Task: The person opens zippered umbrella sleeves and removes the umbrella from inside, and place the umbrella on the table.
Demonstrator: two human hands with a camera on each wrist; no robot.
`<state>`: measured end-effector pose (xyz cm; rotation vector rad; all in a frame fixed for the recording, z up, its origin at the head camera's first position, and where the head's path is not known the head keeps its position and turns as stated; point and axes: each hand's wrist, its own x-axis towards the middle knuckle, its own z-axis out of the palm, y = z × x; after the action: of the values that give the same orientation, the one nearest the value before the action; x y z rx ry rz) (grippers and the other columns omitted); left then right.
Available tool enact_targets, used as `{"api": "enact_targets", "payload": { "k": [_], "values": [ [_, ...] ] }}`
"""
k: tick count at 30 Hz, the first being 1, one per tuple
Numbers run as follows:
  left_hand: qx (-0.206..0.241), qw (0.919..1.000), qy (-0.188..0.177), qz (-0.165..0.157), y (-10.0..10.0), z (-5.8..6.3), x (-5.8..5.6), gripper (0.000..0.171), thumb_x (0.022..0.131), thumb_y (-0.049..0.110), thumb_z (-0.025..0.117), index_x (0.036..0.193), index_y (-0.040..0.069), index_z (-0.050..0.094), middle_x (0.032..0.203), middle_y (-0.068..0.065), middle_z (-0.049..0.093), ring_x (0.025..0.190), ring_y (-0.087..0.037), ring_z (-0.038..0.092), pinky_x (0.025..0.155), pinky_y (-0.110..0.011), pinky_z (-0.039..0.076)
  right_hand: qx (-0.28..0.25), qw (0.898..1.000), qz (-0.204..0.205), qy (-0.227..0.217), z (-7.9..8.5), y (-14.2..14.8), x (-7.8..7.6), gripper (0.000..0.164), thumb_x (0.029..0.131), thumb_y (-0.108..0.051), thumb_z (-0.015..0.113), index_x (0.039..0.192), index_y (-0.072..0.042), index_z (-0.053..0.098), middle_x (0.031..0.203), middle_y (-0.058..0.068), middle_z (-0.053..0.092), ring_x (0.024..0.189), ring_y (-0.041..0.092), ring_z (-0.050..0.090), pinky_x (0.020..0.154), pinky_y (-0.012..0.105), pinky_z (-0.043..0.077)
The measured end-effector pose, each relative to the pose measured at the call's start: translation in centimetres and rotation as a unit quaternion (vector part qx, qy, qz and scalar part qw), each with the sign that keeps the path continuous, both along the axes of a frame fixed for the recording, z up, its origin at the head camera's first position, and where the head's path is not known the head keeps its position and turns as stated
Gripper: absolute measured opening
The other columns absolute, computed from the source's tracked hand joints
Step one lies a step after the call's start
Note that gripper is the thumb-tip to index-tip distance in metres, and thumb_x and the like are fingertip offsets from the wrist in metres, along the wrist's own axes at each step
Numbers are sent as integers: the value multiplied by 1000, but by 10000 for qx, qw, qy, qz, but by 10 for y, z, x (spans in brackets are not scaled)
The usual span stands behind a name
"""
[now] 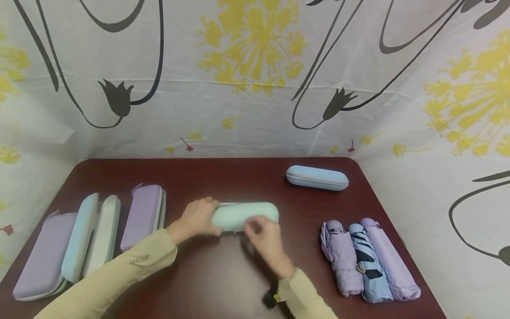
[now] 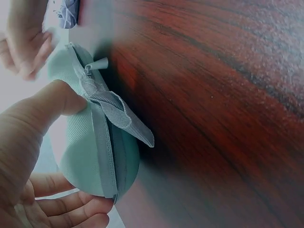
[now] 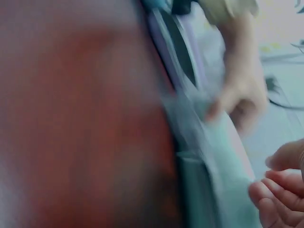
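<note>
A mint-green zippered case [image 1: 241, 214] lies lengthwise on the table. At its left end my left hand [image 1: 199, 217] grips it, thumb on the near side and fingers around the end, as the left wrist view shows. A grey fabric strap [image 2: 126, 118] hangs from the seam beside the metal zipper pull [image 2: 97, 64], which no hand holds. Part of the seam shows a dark slit. My right hand [image 1: 267, 241] is over the case's right front part, fingers loosely bent. Nothing shows between those fingers [image 3: 273, 194] in the blurred right wrist view.
Purple [image 1: 141, 217], pale blue [image 1: 79, 239] and whitish [image 1: 101, 230] cases stand at the left. A blue case [image 1: 316, 177] lies at the back right. Folded umbrellas, purple [image 1: 346, 261], blue patterned [image 1: 372, 266] and lilac [image 1: 392, 261], lie at the right.
</note>
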<state>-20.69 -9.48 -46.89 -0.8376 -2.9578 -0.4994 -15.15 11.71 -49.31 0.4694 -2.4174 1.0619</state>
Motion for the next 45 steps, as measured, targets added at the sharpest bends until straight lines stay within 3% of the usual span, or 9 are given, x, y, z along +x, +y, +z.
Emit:
{"api": "enact_targets", "payload": {
  "k": [2,5,9,12,20,30,39,45],
  "values": [
    [-38,10000,-13,9,1,1,0,62,52,37,78,102,3,64,80,-3,56,68,-17,54,55,-32,46,291,9996,-16,38,7,15,-11,25,69,-5,76,92,-4,69,88,6,66,76,16,60,69,29,50],
    [-52,10000,-75,9,1,2,0,64,51,36,80,103,2,63,82,-3,55,70,-17,55,56,-33,48,757,9945,210,-693,15,38,-26,39,70,-9,76,106,-3,64,104,10,61,96,27,53,80,40,45],
    [-51,9998,-187,-73,2,4,0,66,51,35,83,104,2,63,84,-3,53,73,-18,56,59,-33,49,1240,9744,809,-1692,20,60,-37,47,75,-11,72,118,-2,57,116,13,55,104,29,50,87,43,43],
    [-115,9995,-188,-231,3,5,-2,67,51,33,85,106,1,62,87,-4,53,76,-19,56,61,-34,51,1332,9654,1065,-1973,20,69,-39,49,75,-12,72,120,-1,54,117,14,55,104,26,52,88,43,44],
    [-523,9956,121,-768,5,11,-18,65,49,27,86,104,3,59,91,-6,54,82,-23,56,67,-37,51,1117,9653,895,-2183,19,69,-28,52,71,-13,75,117,-3,54,114,10,55,99,22,52,86,41,45],
    [-544,9872,344,-1459,6,9,-47,63,51,17,86,107,7,59,102,-5,56,91,-23,56,77,-39,50,1324,9728,528,-1823,17,55,-1,56,68,-18,78,115,-1,51,106,11,53,90,22,54,78,39,49],
    [-460,9796,479,-1897,11,9,-63,63,53,2,81,111,13,60,106,-5,55,95,-22,56,75,-38,51,1349,9727,429,-1836,14,32,27,59,69,-19,78,114,1,47,105,13,49,83,21,55,69,36,51],
    [-692,9707,727,-2183,14,9,-71,63,61,-3,77,117,20,61,107,-4,54,93,-20,56,72,-34,51,1179,9800,427,-1543,8,15,41,59,69,-19,79,113,3,46,106,16,51,89,26,58,74,35,52]
  ]
}}
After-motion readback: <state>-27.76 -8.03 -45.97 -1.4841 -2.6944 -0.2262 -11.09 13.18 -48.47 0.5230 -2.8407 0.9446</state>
